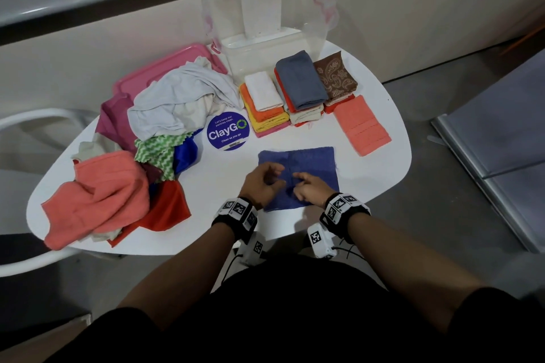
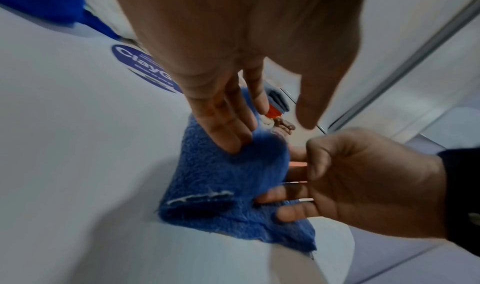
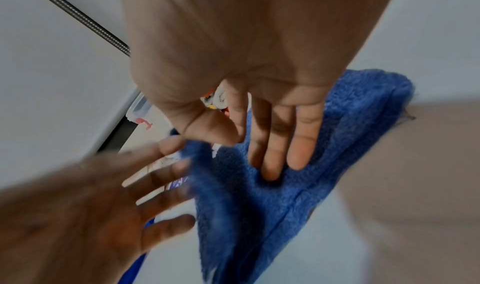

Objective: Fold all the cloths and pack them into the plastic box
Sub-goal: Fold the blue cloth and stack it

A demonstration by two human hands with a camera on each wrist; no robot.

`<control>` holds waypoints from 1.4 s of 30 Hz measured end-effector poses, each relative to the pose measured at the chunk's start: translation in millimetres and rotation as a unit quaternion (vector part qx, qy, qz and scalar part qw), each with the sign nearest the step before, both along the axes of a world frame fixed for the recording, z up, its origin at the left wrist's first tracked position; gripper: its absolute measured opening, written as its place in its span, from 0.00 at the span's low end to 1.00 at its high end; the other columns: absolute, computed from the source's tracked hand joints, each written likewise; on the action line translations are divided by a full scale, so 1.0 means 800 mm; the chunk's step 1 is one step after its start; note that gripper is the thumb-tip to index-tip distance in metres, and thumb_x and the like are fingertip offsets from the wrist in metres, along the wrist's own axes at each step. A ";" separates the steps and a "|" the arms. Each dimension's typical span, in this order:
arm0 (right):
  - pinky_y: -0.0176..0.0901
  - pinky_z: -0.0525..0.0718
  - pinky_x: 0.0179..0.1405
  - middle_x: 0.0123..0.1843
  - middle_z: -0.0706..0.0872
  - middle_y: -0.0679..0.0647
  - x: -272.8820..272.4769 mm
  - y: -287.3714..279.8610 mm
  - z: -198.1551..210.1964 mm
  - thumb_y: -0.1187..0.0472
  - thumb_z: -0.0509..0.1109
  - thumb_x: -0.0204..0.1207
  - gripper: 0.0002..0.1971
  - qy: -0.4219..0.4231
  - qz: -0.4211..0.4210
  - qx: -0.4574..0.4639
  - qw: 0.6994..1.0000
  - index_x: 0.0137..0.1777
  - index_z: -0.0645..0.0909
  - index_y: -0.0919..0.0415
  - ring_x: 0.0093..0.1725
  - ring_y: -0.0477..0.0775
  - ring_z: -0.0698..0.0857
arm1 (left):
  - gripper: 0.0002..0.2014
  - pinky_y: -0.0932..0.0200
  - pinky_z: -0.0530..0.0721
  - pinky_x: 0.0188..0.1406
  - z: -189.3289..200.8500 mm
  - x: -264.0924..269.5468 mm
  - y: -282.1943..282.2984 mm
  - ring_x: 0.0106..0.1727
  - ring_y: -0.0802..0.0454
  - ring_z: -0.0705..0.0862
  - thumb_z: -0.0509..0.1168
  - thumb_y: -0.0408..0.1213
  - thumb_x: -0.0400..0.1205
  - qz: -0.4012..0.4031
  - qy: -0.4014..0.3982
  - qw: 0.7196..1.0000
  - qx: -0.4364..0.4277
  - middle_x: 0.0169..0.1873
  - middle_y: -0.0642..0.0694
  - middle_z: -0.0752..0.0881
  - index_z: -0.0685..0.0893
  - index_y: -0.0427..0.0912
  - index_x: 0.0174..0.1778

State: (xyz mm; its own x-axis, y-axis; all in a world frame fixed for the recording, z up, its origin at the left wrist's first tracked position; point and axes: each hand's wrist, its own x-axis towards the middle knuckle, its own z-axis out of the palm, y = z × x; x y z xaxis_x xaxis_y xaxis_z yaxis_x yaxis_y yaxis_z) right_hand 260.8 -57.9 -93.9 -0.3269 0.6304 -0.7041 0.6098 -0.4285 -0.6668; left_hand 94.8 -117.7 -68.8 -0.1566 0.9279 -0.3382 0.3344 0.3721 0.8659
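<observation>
A blue terry cloth (image 1: pixel 312 159) lies spread on the white table (image 1: pixel 383 168) near its front edge. My left hand (image 1: pixel 265 183) and right hand (image 1: pixel 309 190) are both on its near half, close together. In the left wrist view my left hand (image 2: pixel 226 114) touches the blue cloth (image 2: pixel 213 177) with straight fingers, and a ridge of cloth rises between the hands. In the right wrist view my right hand (image 3: pixel 275 134) presses flat on the cloth (image 3: pixel 337 144). The clear plastic box (image 1: pixel 265 50) stands at the table's far edge.
Folded cloths stand in stacks (image 1: pixel 300 85) before the box, with a coral one (image 1: pixel 362 125) lying apart. A heap of unfolded cloths (image 1: pixel 147 138) covers the left side, partly over a pink lid (image 1: pixel 177 65). A round ClayGo sticker (image 1: pixel 228 131) marks the middle.
</observation>
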 end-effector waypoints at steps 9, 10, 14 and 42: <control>0.46 0.75 0.49 0.54 0.81 0.53 -0.019 -0.015 -0.009 0.46 0.81 0.70 0.26 -0.148 0.089 0.103 0.980 0.60 0.75 0.57 0.55 0.58 0.81 | 0.25 0.46 0.75 0.68 -0.029 -0.051 0.070 0.69 0.40 0.74 0.69 0.47 0.79 -0.151 0.324 0.931 -0.068 0.68 0.42 0.77 0.76 0.47 0.73; 0.47 0.75 0.46 0.50 0.80 0.52 -0.020 -0.016 -0.008 0.47 0.80 0.70 0.20 -0.171 0.111 0.115 0.972 0.51 0.75 0.56 0.51 0.58 0.81 | 0.22 0.47 0.77 0.66 -0.030 -0.053 0.075 0.66 0.41 0.76 0.69 0.49 0.79 -0.174 0.341 0.921 -0.069 0.64 0.43 0.80 0.79 0.48 0.68; 0.47 0.78 0.43 0.49 0.84 0.58 -0.005 -0.017 -0.003 0.56 0.74 0.72 0.09 -0.234 0.158 0.189 0.941 0.39 0.78 0.58 0.51 0.62 0.84 | 0.16 0.51 0.81 0.56 -0.033 -0.057 0.069 0.53 0.45 0.83 0.69 0.56 0.77 -0.192 0.312 0.924 -0.108 0.50 0.48 0.87 0.83 0.52 0.53; 0.54 0.71 0.58 0.61 0.75 0.55 0.025 -0.046 0.000 0.34 0.77 0.57 0.37 -0.260 0.311 0.293 0.866 0.64 0.74 0.50 0.60 0.60 0.75 | 0.22 0.48 0.75 0.50 -0.057 -0.024 0.016 0.47 0.46 0.78 0.62 0.63 0.78 -0.145 0.371 0.915 0.058 0.45 0.50 0.78 0.75 0.46 0.50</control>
